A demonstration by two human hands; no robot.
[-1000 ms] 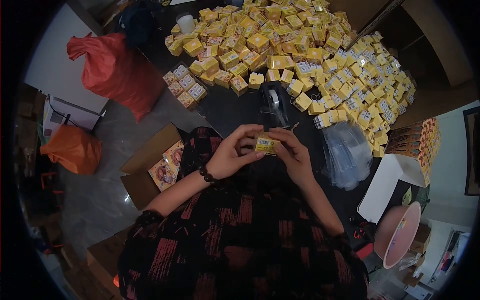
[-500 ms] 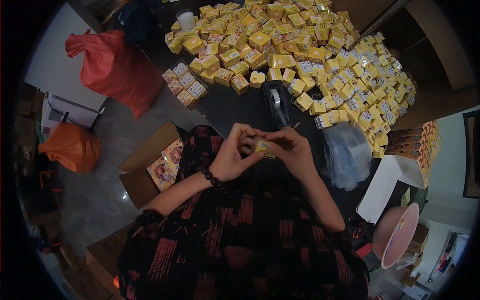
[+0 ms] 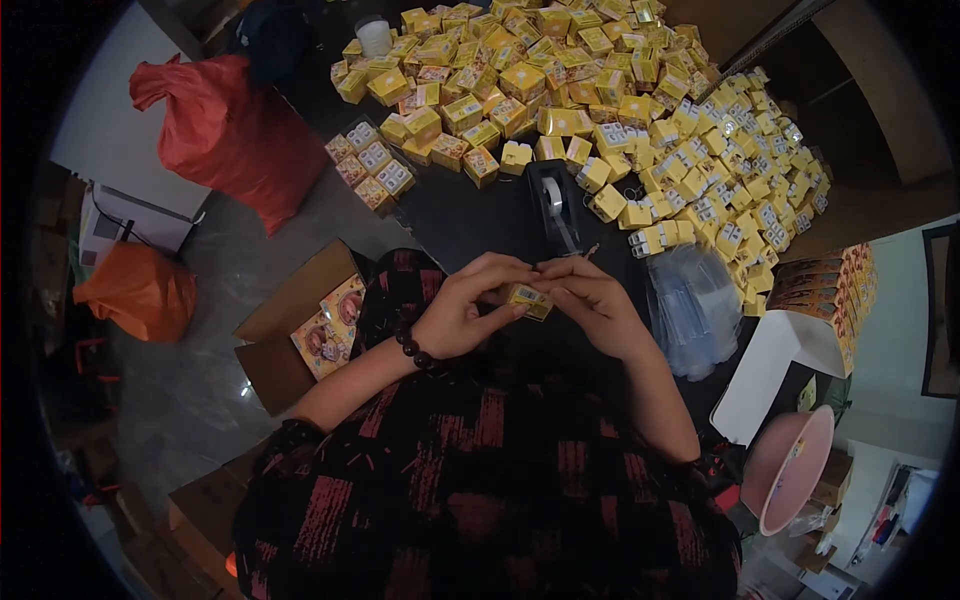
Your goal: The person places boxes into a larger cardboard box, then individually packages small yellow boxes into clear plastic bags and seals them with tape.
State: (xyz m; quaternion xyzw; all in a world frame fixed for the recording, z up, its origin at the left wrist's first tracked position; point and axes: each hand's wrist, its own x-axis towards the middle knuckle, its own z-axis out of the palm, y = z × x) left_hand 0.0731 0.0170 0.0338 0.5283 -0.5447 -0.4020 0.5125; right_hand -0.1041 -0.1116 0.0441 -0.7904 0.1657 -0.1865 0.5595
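Note:
Between my two hands, close to my chest, is a small yellow box (image 3: 530,302) with a printed label facing up. My left hand (image 3: 468,308), with a dark bead bracelet on the wrist, has its thumb and fingers closed on the box's left side. My right hand (image 3: 596,305) grips the right side, thumb near the top edge. Fingers of both hands meet at the far side and hide part of the box. Just beyond them stands a black tape dispenser (image 3: 549,215) with a roll of clear tape.
A large heap of yellow boxes (image 3: 520,80) covers the far table. Clear plastic bags (image 3: 695,310) lie to the right, near a white carton (image 3: 750,385) and a pink basin (image 3: 792,470). On the left are a red sack (image 3: 225,140), an orange bag (image 3: 140,290) and an open cardboard box (image 3: 270,340).
The fingers of both hands have straightened and drawn together over the far side of the small box. The box has turned slightly, showing more of its label.

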